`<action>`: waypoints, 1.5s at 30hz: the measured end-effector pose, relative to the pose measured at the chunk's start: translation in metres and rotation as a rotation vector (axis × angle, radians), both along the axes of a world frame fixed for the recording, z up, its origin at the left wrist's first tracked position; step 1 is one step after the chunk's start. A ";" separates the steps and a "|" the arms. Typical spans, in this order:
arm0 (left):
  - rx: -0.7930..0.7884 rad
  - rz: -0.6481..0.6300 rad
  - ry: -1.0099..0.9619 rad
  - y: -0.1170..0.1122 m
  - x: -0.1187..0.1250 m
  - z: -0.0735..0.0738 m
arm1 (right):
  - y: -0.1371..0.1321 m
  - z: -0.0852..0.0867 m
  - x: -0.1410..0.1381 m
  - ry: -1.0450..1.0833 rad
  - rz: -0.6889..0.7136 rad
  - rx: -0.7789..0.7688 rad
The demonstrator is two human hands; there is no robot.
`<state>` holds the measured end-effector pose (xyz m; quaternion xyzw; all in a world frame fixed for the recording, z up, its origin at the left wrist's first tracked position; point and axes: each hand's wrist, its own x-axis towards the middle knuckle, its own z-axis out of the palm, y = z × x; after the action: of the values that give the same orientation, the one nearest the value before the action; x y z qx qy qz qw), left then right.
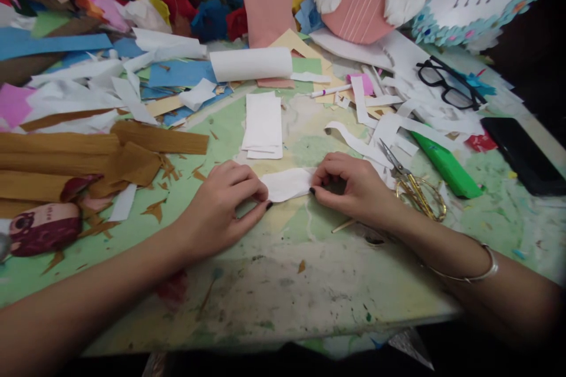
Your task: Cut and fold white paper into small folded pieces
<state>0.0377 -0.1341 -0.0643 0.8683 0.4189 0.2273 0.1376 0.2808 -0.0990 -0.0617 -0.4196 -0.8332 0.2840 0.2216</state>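
A small piece of white crepe paper [287,184] lies on the paint-stained table [309,283] between my hands. My left hand [225,203] pinches its left end with curled fingers. Its right end is pinched by my right hand [354,185], fingers closed. A silver bangle [480,271] is on my right wrist. A thin wooden stick [342,226] pokes out under my right hand.
Gold-handled scissors [413,185] and a green tool [446,165] lie right of my right hand. A stack of white paper strips [263,123], a white roll [250,63], black glasses [446,85], a black phone [524,156], brown crepe strips [88,156] and coloured scraps crowd the table.
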 end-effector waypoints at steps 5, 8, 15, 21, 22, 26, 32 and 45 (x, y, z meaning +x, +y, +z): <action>-0.034 0.030 -0.045 0.001 -0.001 0.001 | -0.001 0.000 -0.001 -0.005 -0.014 0.005; -0.090 0.075 -0.050 0.001 0.000 0.004 | -0.001 0.000 -0.002 -0.024 -0.018 0.014; -0.180 0.142 -0.056 0.001 0.001 0.005 | -0.002 -0.001 -0.004 -0.020 -0.019 0.036; -0.223 0.134 -0.042 0.003 0.002 0.005 | -0.001 -0.001 -0.003 -0.035 -0.017 0.043; -0.226 0.133 -0.037 0.004 0.002 0.005 | -0.002 -0.001 -0.003 -0.036 -0.019 0.046; -0.224 0.140 -0.010 0.004 0.004 0.006 | -0.003 -0.001 -0.003 -0.039 -0.020 0.050; -0.214 0.151 0.009 0.004 0.006 0.005 | -0.003 -0.001 -0.004 -0.041 -0.031 0.050; -0.202 0.179 0.065 0.003 0.011 0.006 | -0.004 0.001 -0.005 -0.032 -0.044 -0.002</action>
<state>0.0482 -0.1311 -0.0581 0.8160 0.5198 0.1673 0.1895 0.2762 -0.1026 -0.0602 -0.4426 -0.8269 0.2732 0.2138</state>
